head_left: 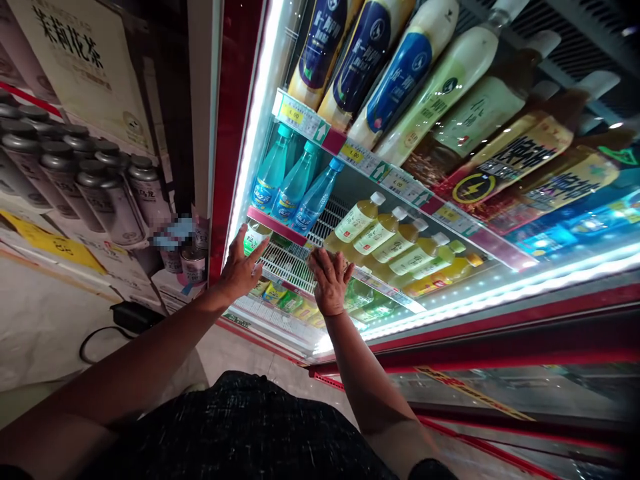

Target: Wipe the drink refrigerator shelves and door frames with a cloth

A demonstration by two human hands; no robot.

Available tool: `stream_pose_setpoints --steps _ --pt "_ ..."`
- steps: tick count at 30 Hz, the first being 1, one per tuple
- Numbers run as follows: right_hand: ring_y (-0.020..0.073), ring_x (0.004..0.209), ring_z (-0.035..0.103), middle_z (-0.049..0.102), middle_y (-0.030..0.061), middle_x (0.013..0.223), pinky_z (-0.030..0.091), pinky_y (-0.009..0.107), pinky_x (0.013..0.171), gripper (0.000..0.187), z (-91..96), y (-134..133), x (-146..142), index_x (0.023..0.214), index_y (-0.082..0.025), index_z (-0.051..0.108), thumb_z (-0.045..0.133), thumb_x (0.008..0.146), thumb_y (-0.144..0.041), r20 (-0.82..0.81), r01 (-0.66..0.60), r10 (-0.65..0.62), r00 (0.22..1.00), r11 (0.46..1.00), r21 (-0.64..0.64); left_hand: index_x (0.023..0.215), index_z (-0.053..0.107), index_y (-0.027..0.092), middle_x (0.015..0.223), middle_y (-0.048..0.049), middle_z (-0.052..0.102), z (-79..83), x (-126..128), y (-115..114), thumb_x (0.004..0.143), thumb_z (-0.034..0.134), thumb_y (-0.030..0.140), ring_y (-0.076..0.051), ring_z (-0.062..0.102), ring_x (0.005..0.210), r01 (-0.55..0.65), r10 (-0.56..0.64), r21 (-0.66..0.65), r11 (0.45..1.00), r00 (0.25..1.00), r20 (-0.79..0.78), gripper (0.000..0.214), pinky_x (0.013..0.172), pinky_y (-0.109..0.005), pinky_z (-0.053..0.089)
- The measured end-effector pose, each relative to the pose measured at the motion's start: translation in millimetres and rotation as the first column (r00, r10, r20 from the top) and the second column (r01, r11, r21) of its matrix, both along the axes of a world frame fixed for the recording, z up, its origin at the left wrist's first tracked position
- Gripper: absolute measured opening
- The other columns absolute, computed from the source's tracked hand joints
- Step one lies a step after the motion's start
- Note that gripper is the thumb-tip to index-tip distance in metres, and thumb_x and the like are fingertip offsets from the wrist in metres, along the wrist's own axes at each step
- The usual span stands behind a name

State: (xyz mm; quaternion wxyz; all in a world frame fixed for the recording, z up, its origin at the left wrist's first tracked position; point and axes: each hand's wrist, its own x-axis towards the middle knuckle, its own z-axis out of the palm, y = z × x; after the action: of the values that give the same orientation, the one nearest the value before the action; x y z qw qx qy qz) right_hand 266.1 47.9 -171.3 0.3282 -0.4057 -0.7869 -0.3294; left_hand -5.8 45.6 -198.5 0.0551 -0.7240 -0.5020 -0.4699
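My left hand [244, 268] reaches into the lit drinks fridge with its fingers spread apart. Just beyond those fingers stands a green-labelled bottle [255, 238] on a wire shelf; whether they touch it I cannot tell. My right hand [330, 280] is at the front of the same shelf, palm down and fingers apart, with no object visible in it. To its right is a row of pale-yellow tea bottles [376, 235] with white caps. Blue soda bottles [295, 190] stand on the shelf just above my left hand.
Larger drink bottles [363, 50] fill the upper shelf, above price tags [350, 153]. A glass door with a red frame [500, 337] stands open at the right. Dark-capped cans [107, 193] are stacked at the left, above a black bag [135, 317] on the floor.
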Motion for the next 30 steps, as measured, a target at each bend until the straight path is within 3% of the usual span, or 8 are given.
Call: stream_pose_setpoints --steps 6,12,18,23,25,30 --pt "0.0133 0.163 0.004 0.064 -0.0027 0.148 -0.009 0.049 0.131 0.051 -5.2 0 -14 0.143 -0.034 0.061 0.045 0.100 -0.012 0.091 -0.018 0.022 0.996 0.999 -0.048 0.164 0.021 0.041 0.174 -0.0068 -0.012 -0.2 -4 0 0.084 0.066 0.008 -0.045 0.014 0.159 0.013 -0.015 -0.043 0.999 0.999 -0.051 0.098 0.123 -0.063 0.032" --pt "0.0173 0.163 0.005 0.058 -0.0012 0.154 -0.010 0.055 0.130 0.055 4.1 8 -27 0.149 -0.036 0.054 0.048 0.099 -0.015 -0.051 0.038 -0.038 0.998 0.999 0.000 0.164 0.018 0.042 0.174 -0.0055 -0.011 -0.2 -8 4 0.088 0.064 0.013 -0.043 0.012 0.159 0.004 -0.005 -0.009 1.000 1.000 -0.013 0.094 0.124 -0.060 0.031" --pt "0.0142 0.163 0.001 0.059 -0.0035 0.153 -0.012 0.052 0.130 0.055 -2.2 6 -37 0.144 -0.035 0.059 0.048 0.097 -0.011 0.078 0.015 -0.012 0.997 0.999 -0.038 0.164 0.018 0.041 0.174 -0.0055 -0.014 -3.2 -18 9 0.087 0.065 0.014 -0.043 0.012 0.159 -0.017 0.016 -0.038 0.999 0.999 -0.040 0.094 0.124 -0.061 0.031" --pt "0.0180 0.163 0.004 0.054 -0.0038 0.157 -0.015 0.057 0.129 0.055 6.8 15 -48 0.150 -0.039 0.053 0.045 0.100 -0.015 -0.059 0.073 -0.071 0.996 0.997 0.032 0.160 0.033 0.039 0.175 -0.0056 -0.009 -3.4 -25 10 0.085 0.068 0.015 -0.044 0.014 0.159 -0.040 0.034 -0.085 0.996 0.997 -0.070 0.087 0.122 -0.062 0.035" --pt "0.0181 0.163 0.003 0.052 -0.0035 0.159 -0.014 0.056 0.130 0.056 4.4 19 -59 0.152 -0.038 0.051 0.044 0.101 -0.016 -0.076 0.049 -0.047 0.996 0.998 0.031 0.159 0.037 0.036 0.174 -0.0076 -0.006 -0.5 -27 9 0.086 0.067 0.015 -0.045 0.016 0.158 -0.035 0.027 -0.095 0.995 0.996 -0.084 0.083 0.120 -0.062 0.037" --pt "0.0141 0.163 0.005 0.057 -0.0043 0.155 -0.012 0.049 0.131 0.051 -2.7 17 -65 0.151 -0.033 0.052 0.043 0.103 -0.019 0.057 -0.050 0.048 0.997 0.998 0.024 0.158 0.041 0.032 0.173 -0.0120 0.006 7.7 -42 7 0.087 0.064 0.013 -0.043 0.028 0.155 -0.026 0.016 -0.083 0.996 0.993 -0.118 0.078 0.120 -0.060 0.038"
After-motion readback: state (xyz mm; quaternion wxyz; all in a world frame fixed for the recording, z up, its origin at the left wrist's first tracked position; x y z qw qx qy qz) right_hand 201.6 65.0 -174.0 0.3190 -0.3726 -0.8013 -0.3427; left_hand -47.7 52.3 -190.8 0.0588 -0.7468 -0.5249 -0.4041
